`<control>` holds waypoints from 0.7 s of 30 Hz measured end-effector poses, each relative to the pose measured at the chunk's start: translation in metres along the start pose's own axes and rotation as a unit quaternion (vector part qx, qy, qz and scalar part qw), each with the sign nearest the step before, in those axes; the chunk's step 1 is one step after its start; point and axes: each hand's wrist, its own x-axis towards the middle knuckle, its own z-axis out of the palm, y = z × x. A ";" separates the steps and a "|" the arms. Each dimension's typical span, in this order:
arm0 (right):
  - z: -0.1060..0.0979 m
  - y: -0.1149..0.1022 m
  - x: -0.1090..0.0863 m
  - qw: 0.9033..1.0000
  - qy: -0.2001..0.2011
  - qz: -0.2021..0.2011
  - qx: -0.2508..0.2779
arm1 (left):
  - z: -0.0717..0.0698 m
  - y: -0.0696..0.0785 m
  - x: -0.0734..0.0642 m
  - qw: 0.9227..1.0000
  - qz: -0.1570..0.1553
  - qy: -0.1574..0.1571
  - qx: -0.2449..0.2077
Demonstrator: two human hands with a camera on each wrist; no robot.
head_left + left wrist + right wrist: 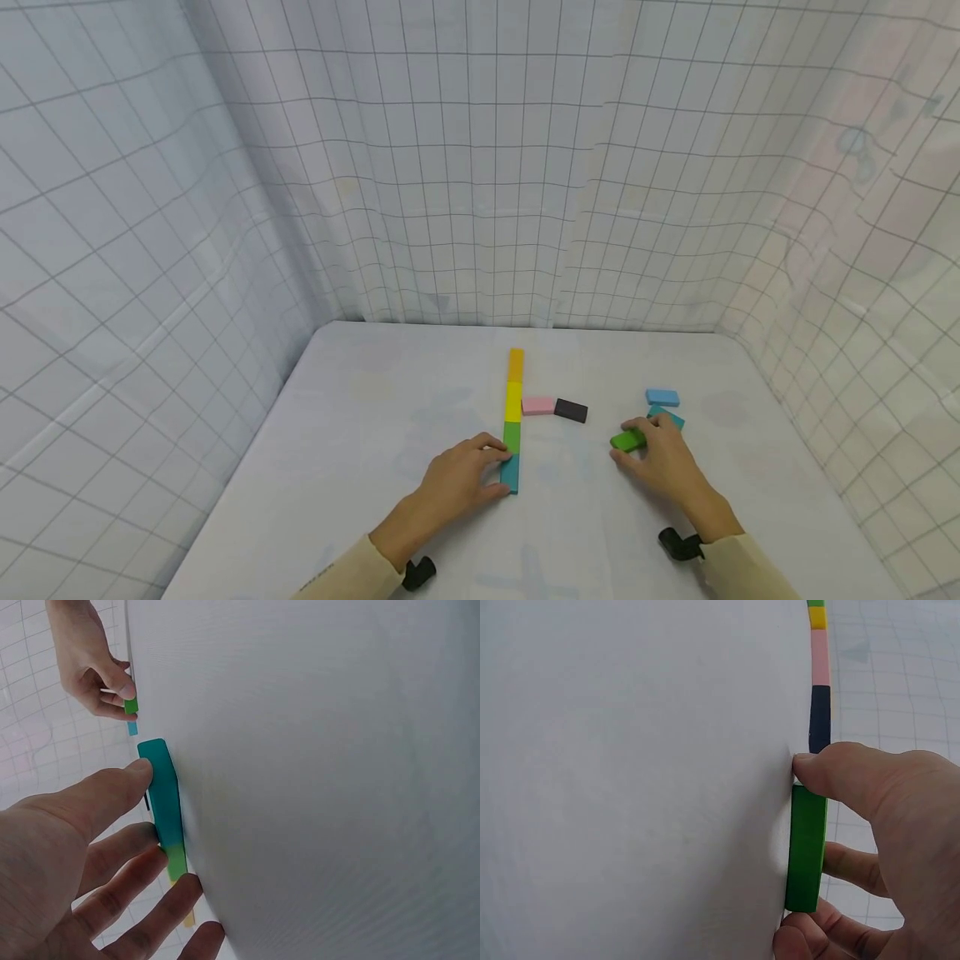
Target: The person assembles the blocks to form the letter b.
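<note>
A straight row runs away from me: a teal block (509, 474) nearest, then a green block (512, 437), a yellow block (513, 402) and an orange block (516, 365). My left hand (467, 476) rests along the row's left side, its thumb and fingertips touching the teal block, fingers spread in the left wrist view. On the right, my right hand (666, 461) holds a loose green block (807, 847) by its ends, thumb at one end and fingers at the other. Partly behind that hand lies another teal block (670, 416).
A pink block (537, 406) touches the row's right side by the yellow block, with a black block (572, 411) beside it, slightly turned. A light blue block (662, 397) lies beyond the right hand. Gridded white curtains (465, 167) enclose the white table (360, 400).
</note>
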 end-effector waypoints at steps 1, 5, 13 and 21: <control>0.000 0.000 0.000 1.000 0.001 -0.002 0.002 | 0.000 0.000 0.000 1.000 0.000 0.000 0.000; 0.001 0.000 0.000 1.000 0.004 -0.006 0.003 | -0.002 0.001 0.000 1.000 -0.001 -0.002 0.000; 0.001 -0.001 -0.001 1.000 0.007 -0.004 0.004 | -0.007 0.004 0.000 1.000 -0.002 -0.010 -0.011; 0.001 -0.002 -0.001 1.000 0.019 -0.019 0.004 | -0.006 0.002 0.000 1.000 0.003 -0.004 -0.007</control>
